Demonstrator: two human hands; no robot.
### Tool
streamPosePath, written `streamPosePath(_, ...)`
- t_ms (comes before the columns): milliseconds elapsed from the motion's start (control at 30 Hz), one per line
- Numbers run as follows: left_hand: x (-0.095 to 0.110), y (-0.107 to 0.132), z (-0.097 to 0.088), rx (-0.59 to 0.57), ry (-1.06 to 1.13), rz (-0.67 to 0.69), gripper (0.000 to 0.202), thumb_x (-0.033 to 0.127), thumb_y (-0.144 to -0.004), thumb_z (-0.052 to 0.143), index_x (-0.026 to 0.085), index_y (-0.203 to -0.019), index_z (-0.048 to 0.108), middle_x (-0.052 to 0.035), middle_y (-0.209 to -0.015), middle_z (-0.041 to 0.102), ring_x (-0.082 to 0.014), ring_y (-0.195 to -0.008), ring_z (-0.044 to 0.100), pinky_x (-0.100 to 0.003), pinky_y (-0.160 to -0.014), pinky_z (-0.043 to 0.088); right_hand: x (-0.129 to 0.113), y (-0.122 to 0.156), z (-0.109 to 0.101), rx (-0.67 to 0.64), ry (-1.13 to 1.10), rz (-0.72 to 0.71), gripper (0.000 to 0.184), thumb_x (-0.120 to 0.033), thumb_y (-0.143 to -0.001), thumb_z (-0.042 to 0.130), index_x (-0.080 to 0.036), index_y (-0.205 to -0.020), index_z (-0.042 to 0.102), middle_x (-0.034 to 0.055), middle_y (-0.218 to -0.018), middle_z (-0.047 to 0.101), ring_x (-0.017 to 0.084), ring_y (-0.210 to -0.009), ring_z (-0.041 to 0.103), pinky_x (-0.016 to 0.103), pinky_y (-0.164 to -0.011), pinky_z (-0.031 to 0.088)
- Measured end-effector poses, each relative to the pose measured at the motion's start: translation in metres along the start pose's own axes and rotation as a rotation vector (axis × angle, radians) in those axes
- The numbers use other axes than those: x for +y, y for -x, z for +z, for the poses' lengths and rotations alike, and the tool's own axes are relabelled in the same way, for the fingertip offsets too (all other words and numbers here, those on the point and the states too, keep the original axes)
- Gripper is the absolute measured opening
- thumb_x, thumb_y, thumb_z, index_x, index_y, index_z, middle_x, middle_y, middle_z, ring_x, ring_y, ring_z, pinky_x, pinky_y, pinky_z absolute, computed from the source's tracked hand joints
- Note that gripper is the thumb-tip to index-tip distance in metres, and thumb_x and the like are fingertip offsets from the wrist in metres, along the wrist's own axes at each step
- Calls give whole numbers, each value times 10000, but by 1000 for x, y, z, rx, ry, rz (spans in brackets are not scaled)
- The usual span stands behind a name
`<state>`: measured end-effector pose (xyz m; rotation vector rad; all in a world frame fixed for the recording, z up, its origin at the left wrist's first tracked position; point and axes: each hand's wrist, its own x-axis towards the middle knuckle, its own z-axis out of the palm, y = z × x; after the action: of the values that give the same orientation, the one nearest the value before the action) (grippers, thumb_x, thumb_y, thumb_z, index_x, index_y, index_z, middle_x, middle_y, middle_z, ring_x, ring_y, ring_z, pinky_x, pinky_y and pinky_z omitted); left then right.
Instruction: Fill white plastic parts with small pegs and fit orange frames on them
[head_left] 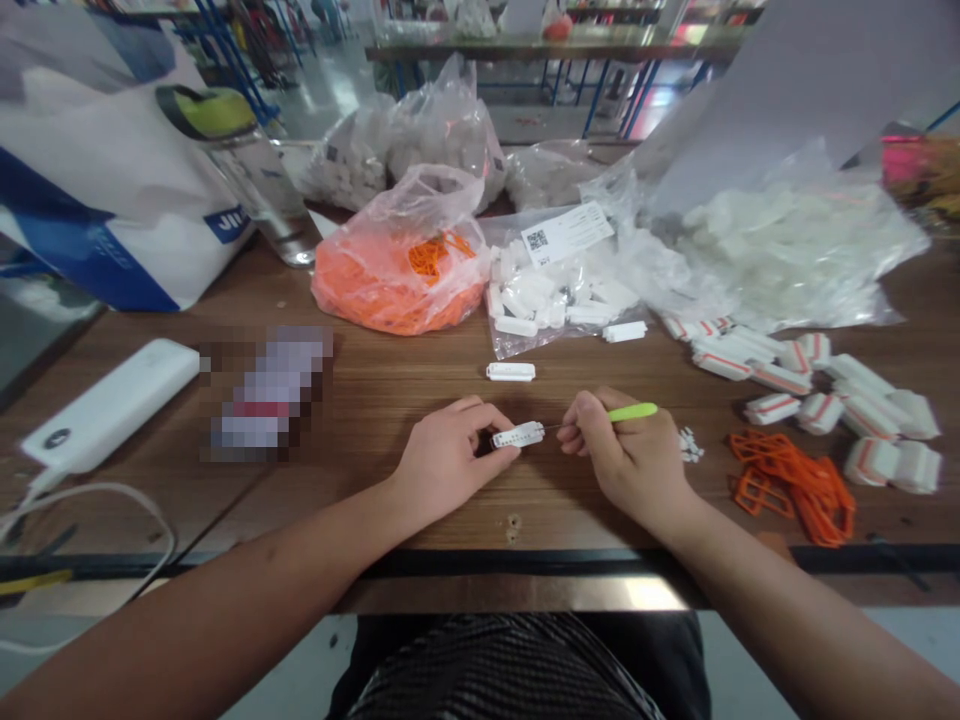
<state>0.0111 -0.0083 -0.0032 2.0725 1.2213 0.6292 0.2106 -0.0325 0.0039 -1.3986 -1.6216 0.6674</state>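
My left hand (444, 458) pinches a small white plastic connector piece (518, 435) just above the wooden table (375, 400). My right hand (622, 450) is closed round a thin tool with a green handle (632, 411), and the tool's metal tip points left at the end of the white piece. Another white piece (511, 372) lies loose on the table just beyond my hands. A few tiny white bits (688, 445) lie right of my right hand.
Orange frames (795, 485) are heaped at the right, with white-and-orange assembled pieces (780, 375) behind them. Plastic bags of orange parts (397, 265) and white parts (555, 285) stand at the back. A white power bank (112, 405), a bottle (251, 170) and a bag (97, 180) sit left.
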Motion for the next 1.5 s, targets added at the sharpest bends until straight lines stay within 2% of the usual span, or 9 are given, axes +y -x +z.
streamPosePath(100,0,0,0,2,8,-1,68,254,-797,677,221,-852,697,35,-705,554,-96,-570,474,-243,-570,368,-1,3,-1,-27,134,-97,334,-328,-949,458,-193,-671,585,17,-602,642,118,-503,620,239,-472,494)
streamPosePath(167,0,0,0,2,8,-4,69,255,-799,674,221,-855,696,34,-711,558,-97,-573,477,-245,-574,371,0,4,-1,-19,134,-112,326,-313,-952,455,-197,-676,585,15,-601,640,118,-507,620,242,-482,498)
streamPosePath(367,0,-1,-1,-15,9,-10,86,257,-799,668,226,-873,698,30,-734,562,-95,-569,475,-248,-570,373,-2,2,-3,81,-28,-60,355,-291,-967,423,-180,-673,589,10,-605,629,90,-488,617,195,-447,494)
streamPosePath(767,0,0,-1,-4,14,20,69,242,-808,670,219,-868,695,35,-710,551,-102,-596,488,-245,-597,380,3,1,-2,11,10,-91,322,-278,-955,464,-169,-679,590,-3,-614,636,77,-504,622,188,-490,503)
streamPosePath(933,1,0,0,-10,7,2,72,246,-803,675,219,-867,696,36,-720,554,-97,-584,484,-243,-589,379,2,4,-2,37,-68,-78,338,-273,-966,434,-168,-694,605,-2,-602,634,74,-486,614,179,-464,505)
streamPosePath(1267,-1,-1,0,-1,3,13,74,243,-805,676,218,-873,693,38,-725,555,-93,-587,483,-239,-589,378,5,1,0,-30,-103,-45,354,-302,-961,455,-166,-664,590,-4,-597,624,71,-483,611,169,-451,499)
streamPosePath(1433,-1,-1,0,-7,-22,36,82,235,-803,673,220,-879,697,36,-723,549,-96,-592,478,-242,-595,375,7,-3,-8,94,-177,23,388,-355,-965,448,-158,-680,623,17,-620,643,85,-496,622,188,-462,512)
streamPosePath(1500,-1,0,0,-6,-30,36,80,239,-806,667,222,-878,694,35,-733,554,-96,-590,475,-244,-589,372,7,-4,-9,84,-208,45,399,-376,-961,455,-158,-671,620,17,-609,639,89,-484,618,190,-447,507)
